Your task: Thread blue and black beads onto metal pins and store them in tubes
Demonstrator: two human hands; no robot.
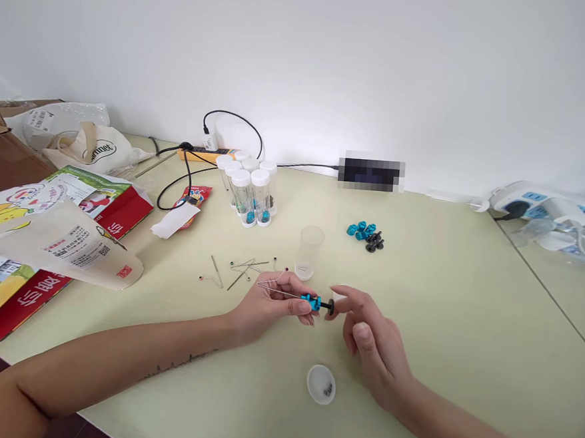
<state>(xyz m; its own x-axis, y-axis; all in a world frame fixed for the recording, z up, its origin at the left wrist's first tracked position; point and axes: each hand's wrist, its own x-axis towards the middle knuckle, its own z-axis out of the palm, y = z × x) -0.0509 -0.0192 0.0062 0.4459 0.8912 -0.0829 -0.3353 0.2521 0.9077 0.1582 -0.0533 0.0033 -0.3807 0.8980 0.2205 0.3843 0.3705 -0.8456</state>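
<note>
My left hand [279, 305] is closed around a small blue fitting [311, 302], pinched between thumb and fingers. From the fitting's right end sticks a black thumbscrew [327, 306] with a flat round head; a thin bent metal wire [280, 289] runs out leftward. My right hand [377, 342] has its index fingertip at the black head, the other fingers loosely bent and apart. Behind my hands stands an open clear tube [310, 247]. Nearer me lies a white cap [321, 384] with tiny dark parts in it. Left of my left hand lie several thin metal rods and wires [241, 269].
Farther right are several blue fittings [362, 230] and black thumbscrews [374, 241]. Several capped clear tubes [260, 193] stand at the back, near an orange power strip [217, 155] and cables. Bags and a paper cup [70, 243] crowd the left; a white power strip [549, 203] lies right.
</note>
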